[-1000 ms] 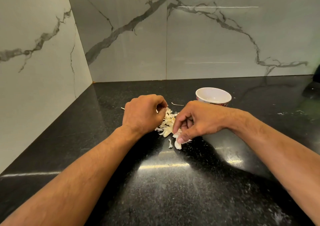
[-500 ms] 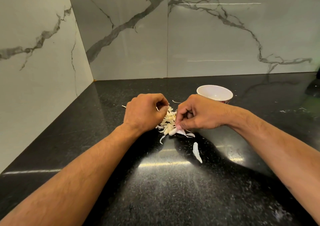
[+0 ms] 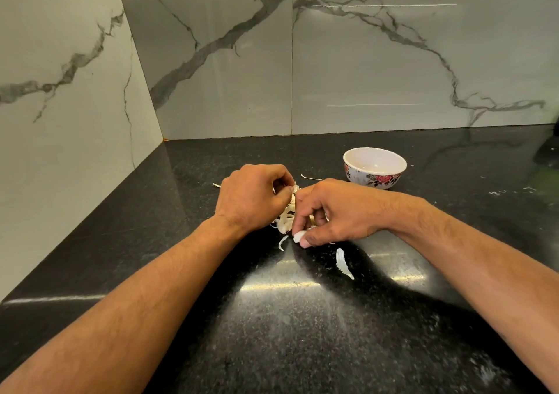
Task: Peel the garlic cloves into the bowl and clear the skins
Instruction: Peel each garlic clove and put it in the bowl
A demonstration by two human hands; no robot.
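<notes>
A heap of white garlic skins (image 3: 286,219) lies on the black counter between my hands. My left hand (image 3: 252,198) is curled over the heap's left side, its fingertips pinching at skins near the top. My right hand (image 3: 335,212) is curled on the right side and pinches a small white piece of skin (image 3: 298,236) between thumb and fingers. A loose skin (image 3: 343,262) lies in front of my right hand, and another small one (image 3: 282,242) sits below the heap. The white bowl with a rose pattern (image 3: 375,168) stands behind my right hand; its visible inside looks bare.
The black granite counter (image 3: 272,333) meets marble walls at the back and left. Thin skin slivers (image 3: 311,177) lie behind the hands. A dark object (image 3: 549,151) sits at the far right edge. White crumbs (image 3: 511,191) dot the right side.
My right hand drew back to the heap and a long skin dropped onto the counter in front of it. Both hands now work closer together over the heap.
</notes>
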